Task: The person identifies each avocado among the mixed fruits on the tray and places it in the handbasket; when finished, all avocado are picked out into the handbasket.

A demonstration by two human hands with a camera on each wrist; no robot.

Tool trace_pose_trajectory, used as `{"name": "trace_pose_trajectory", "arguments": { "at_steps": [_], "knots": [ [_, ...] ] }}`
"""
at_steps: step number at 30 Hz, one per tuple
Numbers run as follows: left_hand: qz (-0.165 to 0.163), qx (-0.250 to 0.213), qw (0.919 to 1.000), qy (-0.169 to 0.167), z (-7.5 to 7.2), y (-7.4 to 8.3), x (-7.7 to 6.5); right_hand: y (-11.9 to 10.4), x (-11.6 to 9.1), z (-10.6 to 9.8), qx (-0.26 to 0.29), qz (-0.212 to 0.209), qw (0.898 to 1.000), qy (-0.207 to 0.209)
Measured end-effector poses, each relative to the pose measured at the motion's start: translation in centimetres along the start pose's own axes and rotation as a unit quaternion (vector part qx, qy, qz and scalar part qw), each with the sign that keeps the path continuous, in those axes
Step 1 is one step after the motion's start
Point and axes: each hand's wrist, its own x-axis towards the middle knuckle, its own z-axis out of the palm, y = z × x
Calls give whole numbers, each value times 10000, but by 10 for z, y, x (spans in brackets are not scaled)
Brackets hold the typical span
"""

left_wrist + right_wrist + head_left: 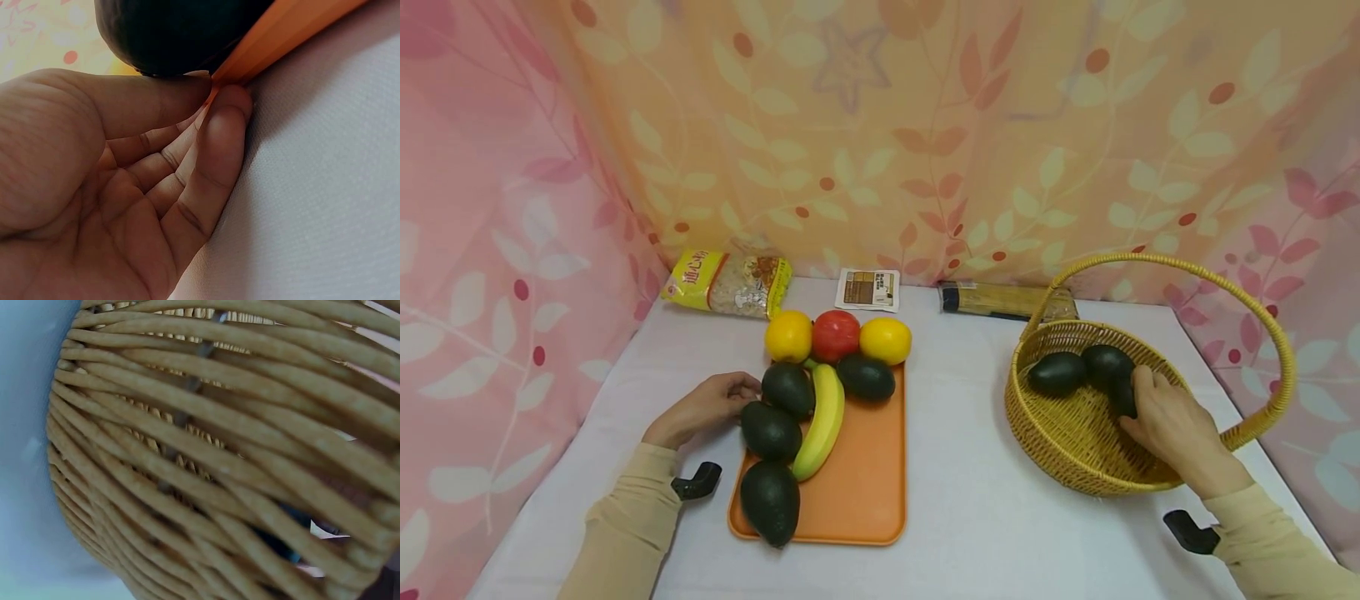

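My left hand (711,408) is at the left side of the orange tray (868,467). In the left wrist view its thumb and fingers pinch the tray's rim (265,47), just under a dark avocado (175,34). Several avocados (771,504) and a banana (822,421) lie on the tray, with a red fruit (836,335) and two yellow fruits, one at the left (788,336), along its far end. Inside the wicker basket (1037,433), my right hand (1176,425) grips an avocado (1123,397) beside two others (1057,373). Woven cane hides this hand in the right wrist view.
The basket's tall handle (1288,367) arches over its right side. Along the back lie a yellow food bag (730,283), a small white packet (868,289) and a long packet (1007,301). Patterned curtains (880,150) enclose the white table (958,500).
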Motion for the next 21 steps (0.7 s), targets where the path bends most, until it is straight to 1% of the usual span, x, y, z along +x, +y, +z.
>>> {"name": "trace_pose_trajectory", "arguments": {
  "at_steps": [6, 8, 11, 14, 17, 21],
  "knots": [
    [3, 9, 10000, -3, 0, 1, -1, 1, -2, 5, -61, -4, 9997, -256],
    [62, -2, 10000, -15, 1, 2, -1, 1, -2, 7, -83, -48, 9996, -270],
    [64, -45, 10000, 1, 1, 2, -2, 2, -3, 8, -110, -136, 9996, -221],
    [79, -67, 9999, -1, 1, 2, -2, 2, -4, 7, -59, -58, 9993, -351],
    [85, -63, 9999, -2, 1, 2, -2, 1, -4, 4, -19, 107, 9982, -597],
    [45, -17, 10000, 10, 1, 2, -2, -1, -4, 2, -35, 173, 9973, -713]
  ]
}}
